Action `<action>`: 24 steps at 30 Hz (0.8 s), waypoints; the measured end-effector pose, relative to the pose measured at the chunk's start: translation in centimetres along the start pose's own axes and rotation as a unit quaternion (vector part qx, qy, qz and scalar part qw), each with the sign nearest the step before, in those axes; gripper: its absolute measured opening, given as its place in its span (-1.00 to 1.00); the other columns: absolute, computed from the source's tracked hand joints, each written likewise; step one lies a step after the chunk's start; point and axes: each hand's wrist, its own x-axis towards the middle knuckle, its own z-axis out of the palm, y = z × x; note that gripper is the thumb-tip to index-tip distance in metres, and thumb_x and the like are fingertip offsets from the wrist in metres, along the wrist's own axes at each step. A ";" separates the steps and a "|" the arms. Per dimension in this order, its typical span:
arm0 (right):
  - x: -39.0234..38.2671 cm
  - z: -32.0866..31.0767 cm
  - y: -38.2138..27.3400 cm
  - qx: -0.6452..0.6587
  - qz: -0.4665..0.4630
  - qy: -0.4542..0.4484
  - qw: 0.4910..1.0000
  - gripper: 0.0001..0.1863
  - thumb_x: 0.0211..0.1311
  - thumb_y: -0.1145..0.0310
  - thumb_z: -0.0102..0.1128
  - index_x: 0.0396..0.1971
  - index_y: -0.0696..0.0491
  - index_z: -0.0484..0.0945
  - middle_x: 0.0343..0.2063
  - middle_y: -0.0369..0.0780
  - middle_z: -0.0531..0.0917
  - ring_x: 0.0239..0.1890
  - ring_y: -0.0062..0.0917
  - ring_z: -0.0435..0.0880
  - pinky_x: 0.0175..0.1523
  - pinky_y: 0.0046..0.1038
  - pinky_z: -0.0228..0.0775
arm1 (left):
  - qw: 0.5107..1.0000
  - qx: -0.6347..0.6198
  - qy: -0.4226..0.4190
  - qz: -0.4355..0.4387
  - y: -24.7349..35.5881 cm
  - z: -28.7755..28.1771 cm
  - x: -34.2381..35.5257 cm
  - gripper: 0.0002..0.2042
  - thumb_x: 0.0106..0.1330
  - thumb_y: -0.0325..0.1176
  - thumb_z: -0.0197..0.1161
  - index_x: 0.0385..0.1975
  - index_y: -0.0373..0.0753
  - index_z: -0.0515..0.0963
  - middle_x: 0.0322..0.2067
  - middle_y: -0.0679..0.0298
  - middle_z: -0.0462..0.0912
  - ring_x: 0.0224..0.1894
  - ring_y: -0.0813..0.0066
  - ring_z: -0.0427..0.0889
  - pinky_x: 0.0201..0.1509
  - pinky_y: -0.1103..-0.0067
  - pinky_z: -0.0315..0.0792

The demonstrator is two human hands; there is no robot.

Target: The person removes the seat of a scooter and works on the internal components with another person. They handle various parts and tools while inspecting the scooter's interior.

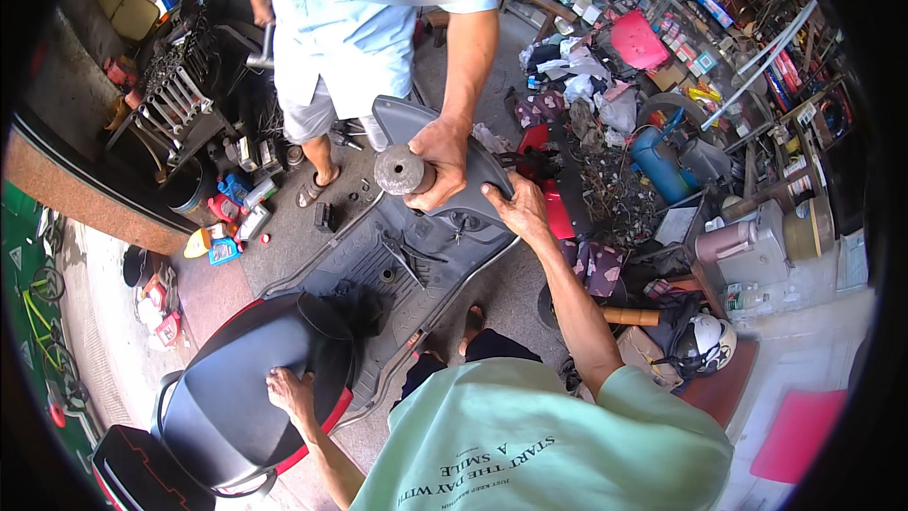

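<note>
My right hand [513, 201] grips the edge of a grey scooter front panel [482, 185]. Just left of it, a co-worker's hand [443, 156] clasps a thick, weathered metal cylinder [397, 168] with a central hole, over the panel. My left hand [291, 388] rests on the black scooter seat [227, 378], fingers apart and slightly curled. The scooter floorboard [359, 265] stretches between seat and panel, with loose tools [405, 260] and small dark parts on it. The co-worker's other hand [260, 9], at the upper left, holds a metal hammer-like tool [263, 55].
The co-worker [340, 47] stands across the scooter. Cluttered shelves [690, 38], a blue cylinder [667, 166], a helmet [698, 341] and bags crowd the right side. On the left stand a rack of spanners [175, 114] and plastic bottles [227, 246] near a wall edge [85, 180].
</note>
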 end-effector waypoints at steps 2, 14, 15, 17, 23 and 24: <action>-0.7 0.0 0.6 0.082 -0.001 -0.006 0.997 -0.56 0.07 0.08 0.21 -0.33 0.22 0.53 -0.57 0.03 0.60 -0.42 -0.08 0.63 -0.28 -0.22 0.43 | 0.999 -0.010 0.035 0.015 -0.2 0.6 -0.7 -0.32 -0.24 -0.15 0.45 -0.13 -0.45 0.38 -0.28 -0.10 0.50 -0.20 0.01 0.49 -0.16 0.30 0.40; -2.0 0.8 1.8 0.185 -0.019 -0.042 0.982 -0.55 -0.03 0.20 0.26 -0.22 0.24 0.46 -0.41 0.07 0.60 -0.30 -0.09 0.61 -0.20 -0.23 0.42 | 0.998 0.013 -0.019 -0.064 0.4 0.3 -1.9 -0.25 0.07 -0.11 0.28 0.18 -0.44 0.15 0.06 -0.39 0.27 0.10 -0.23 0.33 0.15 0.20 0.28; -2.3 0.8 1.9 0.177 -0.008 -0.054 0.983 -0.53 -0.02 0.20 0.25 -0.21 0.26 0.44 -0.41 0.10 0.59 -0.29 -0.05 0.59 -0.20 -0.21 0.41 | 0.998 0.015 -0.025 -0.063 -0.3 0.8 -1.6 -0.25 0.07 -0.11 0.28 0.18 -0.44 0.15 0.07 -0.38 0.26 0.11 -0.22 0.32 0.15 0.21 0.28; -2.5 0.4 1.3 0.152 -0.014 -0.055 0.987 -0.51 -0.02 0.21 0.23 -0.19 0.30 0.41 -0.41 0.14 0.57 -0.28 0.02 0.56 -0.19 -0.16 0.40 | 0.994 -0.012 -0.066 -0.089 0.5 -0.3 -1.1 -0.22 0.04 -0.08 0.28 0.20 -0.42 0.14 0.10 -0.35 0.24 0.14 -0.21 0.29 0.18 0.22 0.25; -2.8 0.1 0.8 0.182 -0.030 -0.091 0.979 -0.51 0.03 0.20 0.22 -0.16 0.27 0.38 -0.36 0.13 0.57 -0.27 0.00 0.57 -0.16 -0.20 0.41 | 0.996 -0.011 -0.037 -0.086 -2.0 1.5 -1.9 -0.21 0.03 -0.11 0.29 0.23 -0.38 0.10 0.13 -0.36 0.20 0.19 -0.21 0.23 0.25 0.22 0.17; -2.8 -0.1 0.8 0.195 -0.039 -0.086 0.976 -0.54 0.02 0.23 0.22 -0.20 0.27 0.38 -0.41 0.13 0.56 -0.31 0.03 0.56 -0.21 -0.17 0.41 | 0.997 -0.015 -0.015 -0.069 -2.7 2.6 -2.5 -0.20 0.03 -0.12 0.29 0.23 -0.38 0.10 0.13 -0.36 0.19 0.19 -0.21 0.23 0.25 0.22 0.17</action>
